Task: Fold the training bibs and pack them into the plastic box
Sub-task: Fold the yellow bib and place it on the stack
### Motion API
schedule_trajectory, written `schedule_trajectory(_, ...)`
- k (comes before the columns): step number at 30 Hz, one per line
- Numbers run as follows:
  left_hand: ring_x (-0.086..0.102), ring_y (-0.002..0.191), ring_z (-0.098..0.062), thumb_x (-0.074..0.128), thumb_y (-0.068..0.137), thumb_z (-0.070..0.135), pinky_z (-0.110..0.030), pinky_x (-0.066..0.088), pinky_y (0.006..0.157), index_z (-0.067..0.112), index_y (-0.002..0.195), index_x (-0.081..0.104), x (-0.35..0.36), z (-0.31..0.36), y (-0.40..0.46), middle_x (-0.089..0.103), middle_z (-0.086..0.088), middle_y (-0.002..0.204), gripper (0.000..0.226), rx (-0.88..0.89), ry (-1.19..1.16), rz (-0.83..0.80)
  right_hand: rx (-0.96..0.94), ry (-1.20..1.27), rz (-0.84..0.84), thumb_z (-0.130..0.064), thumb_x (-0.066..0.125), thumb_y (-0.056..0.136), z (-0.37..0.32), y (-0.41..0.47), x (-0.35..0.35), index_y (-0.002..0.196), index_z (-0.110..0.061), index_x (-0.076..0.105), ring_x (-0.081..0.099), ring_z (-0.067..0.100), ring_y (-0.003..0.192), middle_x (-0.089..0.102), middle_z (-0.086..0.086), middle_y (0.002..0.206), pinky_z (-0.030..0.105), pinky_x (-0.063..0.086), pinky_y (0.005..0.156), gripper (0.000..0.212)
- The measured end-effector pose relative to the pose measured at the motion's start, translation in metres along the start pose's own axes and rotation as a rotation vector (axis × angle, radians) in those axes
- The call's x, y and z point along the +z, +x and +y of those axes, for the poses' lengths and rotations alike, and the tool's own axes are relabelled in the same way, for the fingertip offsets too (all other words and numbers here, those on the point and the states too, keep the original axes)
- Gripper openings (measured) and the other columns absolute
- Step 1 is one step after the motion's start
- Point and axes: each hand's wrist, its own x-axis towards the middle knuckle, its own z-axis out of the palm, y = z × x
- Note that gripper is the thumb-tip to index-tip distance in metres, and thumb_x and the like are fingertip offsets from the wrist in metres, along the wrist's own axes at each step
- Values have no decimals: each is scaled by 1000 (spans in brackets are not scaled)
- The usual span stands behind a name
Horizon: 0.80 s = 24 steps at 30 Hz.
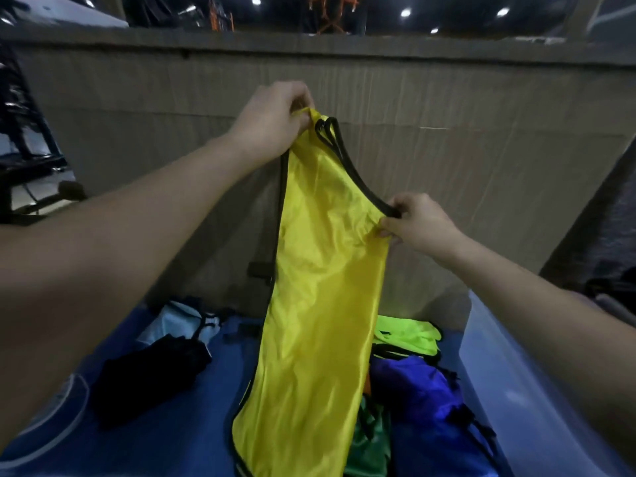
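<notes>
A: What carries everything?

B: A table under a blue cover (220, 407).

A: And what lies on it?

B: A black bib (151, 370) is crumpled toward the left edge, with a pale blue one (179, 321) just behind it, nearer the far edge. Toward the right lie a neon green bib (409, 335), a purple-blue one (413, 387) in front of it, and a darker green one (368, 442) nearest. A clear plastic box (499, 380) stands along the right edge.
</notes>
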Motion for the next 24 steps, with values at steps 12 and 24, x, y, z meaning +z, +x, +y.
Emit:
schedule_trajectory(12, 61, 94, -14, 64, 90, 16, -29, 48, 83, 24, 96, 67, 11, -13, -40, 67, 6, 95, 10, 106, -5, -82, 4, -86, -34, -14, 67, 84, 16, -29, 26, 84, -18, 66, 69, 26, 79, 72, 8, 83, 49, 58, 78, 4)
schedule_trajectory(24, 60, 92, -7, 64, 90, 6, -21, 45, 81, 20, 98, 66, -18, -34, -167, 63, 8, 98, 17, 148, -93, -218, -197, -236, 39, -12, 70, 84, 16, -133, 82, 100, -8, 71, 65, 30, 98, 70, 9, 99, 40, 51, 85, 16)
